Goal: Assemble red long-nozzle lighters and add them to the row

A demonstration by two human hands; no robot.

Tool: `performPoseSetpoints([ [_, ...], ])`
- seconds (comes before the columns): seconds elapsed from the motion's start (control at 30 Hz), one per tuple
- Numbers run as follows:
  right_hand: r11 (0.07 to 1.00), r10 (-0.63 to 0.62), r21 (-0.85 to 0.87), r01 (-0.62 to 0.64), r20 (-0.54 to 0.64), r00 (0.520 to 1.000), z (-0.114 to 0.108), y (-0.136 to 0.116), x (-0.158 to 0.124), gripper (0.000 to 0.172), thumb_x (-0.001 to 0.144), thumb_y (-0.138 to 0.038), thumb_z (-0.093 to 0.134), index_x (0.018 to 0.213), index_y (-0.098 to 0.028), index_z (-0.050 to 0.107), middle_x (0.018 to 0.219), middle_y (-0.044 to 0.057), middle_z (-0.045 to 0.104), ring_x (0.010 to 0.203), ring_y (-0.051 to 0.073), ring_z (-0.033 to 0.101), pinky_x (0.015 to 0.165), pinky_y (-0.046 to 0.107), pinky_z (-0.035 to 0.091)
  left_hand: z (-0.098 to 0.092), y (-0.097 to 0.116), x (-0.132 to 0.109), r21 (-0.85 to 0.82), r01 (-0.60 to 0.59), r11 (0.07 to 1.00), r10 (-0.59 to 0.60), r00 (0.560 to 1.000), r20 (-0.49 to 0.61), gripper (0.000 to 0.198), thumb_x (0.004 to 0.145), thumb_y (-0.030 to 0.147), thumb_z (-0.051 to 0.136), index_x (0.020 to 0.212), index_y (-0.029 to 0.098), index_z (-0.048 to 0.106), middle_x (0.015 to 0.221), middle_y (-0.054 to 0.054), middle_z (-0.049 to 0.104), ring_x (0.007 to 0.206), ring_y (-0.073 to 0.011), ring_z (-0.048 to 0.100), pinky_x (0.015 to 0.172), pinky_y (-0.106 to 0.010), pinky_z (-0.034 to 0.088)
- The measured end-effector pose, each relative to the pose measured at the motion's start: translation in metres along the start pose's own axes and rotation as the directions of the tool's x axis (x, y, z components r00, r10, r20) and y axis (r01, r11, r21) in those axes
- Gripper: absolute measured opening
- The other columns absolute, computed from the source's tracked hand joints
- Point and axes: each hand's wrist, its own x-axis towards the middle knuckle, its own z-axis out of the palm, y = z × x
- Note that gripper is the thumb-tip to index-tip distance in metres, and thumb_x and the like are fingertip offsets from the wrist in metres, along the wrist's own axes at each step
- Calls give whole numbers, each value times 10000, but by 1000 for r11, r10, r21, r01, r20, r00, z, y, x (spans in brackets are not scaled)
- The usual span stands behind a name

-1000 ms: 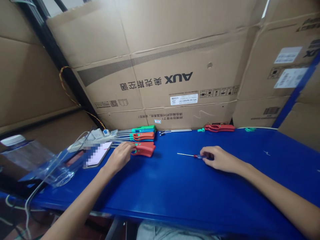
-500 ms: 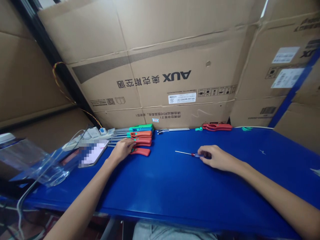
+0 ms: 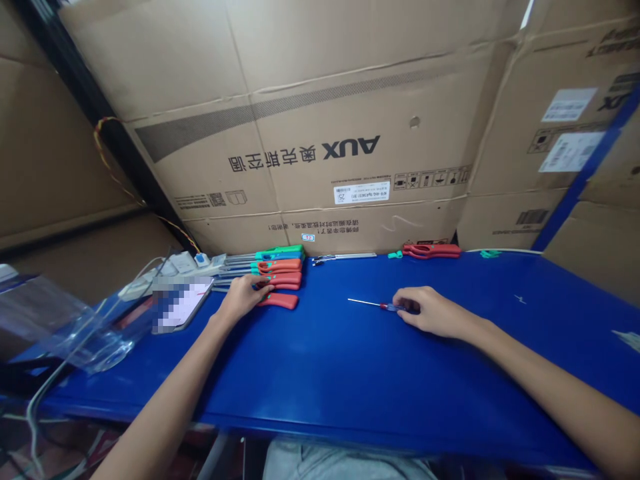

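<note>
Gripping a screwdriver (image 3: 384, 307) by its handle, the right hand (image 3: 420, 310) has its fingers curled, and the tool's thin metal shaft points left over the blue counter (image 3: 320, 373). Across from it, the left hand (image 3: 241, 299) is at the front ends of two lighters, the nearest red lighter (image 3: 281, 301) and a second red lighter (image 3: 289, 281) just behind it; its fingers hide the contact, so I cannot tell whether it grips either one. Farther back in the same row lie an orange lighter (image 3: 284, 266) and a green lighter (image 3: 284, 249). A phone (image 3: 193, 303) lies left of the left hand, with a clear bottle (image 3: 107, 340) beyond it. Toward the back right, small green pieces (image 3: 395, 255) sit beside a red tool (image 3: 433, 251) against the cardboard (image 3: 300, 80).
</note>
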Motion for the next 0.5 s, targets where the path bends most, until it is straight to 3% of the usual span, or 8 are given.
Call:
performPoseSetpoints([
  [0.5,1000,11,-7,-11,8,1000,-1,-3,0,218,860,-346,525,957,-203,658,893,68,666,752,189,594,654,299,455,-10,9,10,85,66,994,-75,992,106,315,936,330,579,1204,165,576,1212,-92,597,1028,-229,618,859,-423,543],
])
